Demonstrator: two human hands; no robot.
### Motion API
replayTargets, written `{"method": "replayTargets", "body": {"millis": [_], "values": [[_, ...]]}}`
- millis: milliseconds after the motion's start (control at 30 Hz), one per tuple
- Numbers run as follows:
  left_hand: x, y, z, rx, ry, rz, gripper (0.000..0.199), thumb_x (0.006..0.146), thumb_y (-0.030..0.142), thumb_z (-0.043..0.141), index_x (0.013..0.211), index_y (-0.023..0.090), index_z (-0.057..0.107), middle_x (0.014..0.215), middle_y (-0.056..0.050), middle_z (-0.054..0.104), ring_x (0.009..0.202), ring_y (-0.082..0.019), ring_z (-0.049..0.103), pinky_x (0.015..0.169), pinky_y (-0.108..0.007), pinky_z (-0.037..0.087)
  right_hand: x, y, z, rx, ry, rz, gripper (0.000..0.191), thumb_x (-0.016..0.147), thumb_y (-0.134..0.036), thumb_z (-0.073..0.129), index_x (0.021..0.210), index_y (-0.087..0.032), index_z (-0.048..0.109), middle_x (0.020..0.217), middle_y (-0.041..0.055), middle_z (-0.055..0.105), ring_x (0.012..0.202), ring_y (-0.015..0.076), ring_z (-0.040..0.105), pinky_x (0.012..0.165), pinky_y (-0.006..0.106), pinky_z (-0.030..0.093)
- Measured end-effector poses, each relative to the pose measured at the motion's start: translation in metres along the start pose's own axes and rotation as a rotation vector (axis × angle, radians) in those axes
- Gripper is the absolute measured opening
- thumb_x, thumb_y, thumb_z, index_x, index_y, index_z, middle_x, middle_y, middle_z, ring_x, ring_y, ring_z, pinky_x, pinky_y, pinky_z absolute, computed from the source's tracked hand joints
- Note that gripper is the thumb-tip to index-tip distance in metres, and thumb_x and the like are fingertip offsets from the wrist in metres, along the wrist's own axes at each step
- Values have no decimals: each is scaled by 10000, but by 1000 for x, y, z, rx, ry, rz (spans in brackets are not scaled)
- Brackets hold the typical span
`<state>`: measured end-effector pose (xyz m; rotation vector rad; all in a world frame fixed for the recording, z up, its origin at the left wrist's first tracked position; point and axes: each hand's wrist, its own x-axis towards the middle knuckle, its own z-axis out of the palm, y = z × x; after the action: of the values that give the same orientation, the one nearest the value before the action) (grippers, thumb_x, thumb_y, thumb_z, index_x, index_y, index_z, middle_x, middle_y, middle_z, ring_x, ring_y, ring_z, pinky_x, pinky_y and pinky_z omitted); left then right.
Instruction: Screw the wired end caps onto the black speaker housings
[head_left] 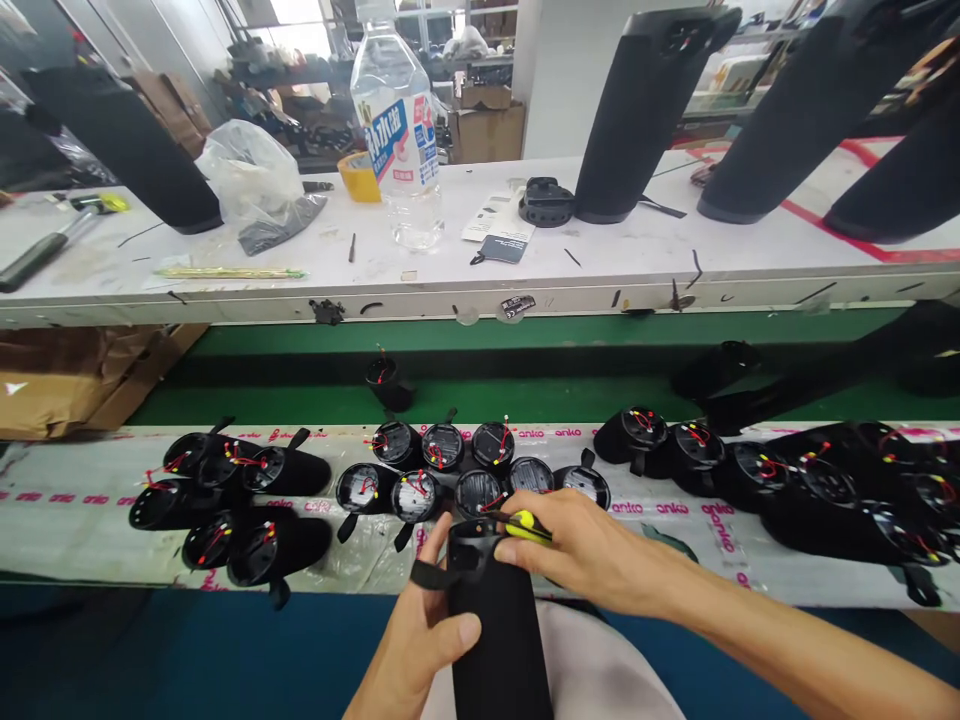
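Note:
A black cloth-covered cylinder (499,640) stands upright at the bottom centre, over the person's lap. My left hand (431,625) is wrapped round its left side, thumb on the front, next to a black strap (435,575). At the cylinder's top, my right hand (566,550) grips a tool with a yellow-green and black handle (527,527). The tool's tip lies near the top rim and is too small to make out. Just behind the hands, several black cylinders with open ends (416,495) rest on the plastic-covered bench (360,560), some with red wires.
More black cylinders lie in groups at left (259,545) and right (817,480). A raised white shelf (450,285) crosses behind, holding a plastic bottle (397,130), yellow tape (358,177), a plastic bag (255,180), a hammer (45,250) and tall black cylinders (637,120).

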<state>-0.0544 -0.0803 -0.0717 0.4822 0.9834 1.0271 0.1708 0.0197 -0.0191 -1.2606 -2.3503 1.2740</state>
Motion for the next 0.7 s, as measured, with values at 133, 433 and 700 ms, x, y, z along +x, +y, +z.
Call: {"method": "replayTargets", "body": {"millis": [133, 433, 700], "values": [[3, -11, -1, -83, -34, -66, 869, 705, 469, 981, 1500, 253, 708, 1491, -141, 748, 1547, -460, 525, 1313, -582, 368, 9, 17, 5, 191, -17, 24, 360, 1090, -527, 565, 899, -222, 549, 757, -44, 566, 696, 148, 519, 641, 284, 392], [-5, -7, 17, -53, 91, -38, 728, 842, 475, 890, 1512, 293, 671, 1463, -102, 762, 1492, -414, 582, 1274, -537, 410, -24, -7, -2, -339, 53, -90, 142, 1172, -322, 460, 1184, -250, 582, 969, 7, 746, 797, 216, 706, 698, 333, 443], [0, -1, 26, 172, 124, 56, 788, 811, 599, 873, 1468, 236, 635, 1464, -146, 755, 1429, -434, 637, 1254, -569, 413, -23, -14, -1, -829, 7, -355, 180, 1064, -282, 682, 963, -241, 539, 777, -5, 690, 596, 218, 671, 529, 397, 188]]}}
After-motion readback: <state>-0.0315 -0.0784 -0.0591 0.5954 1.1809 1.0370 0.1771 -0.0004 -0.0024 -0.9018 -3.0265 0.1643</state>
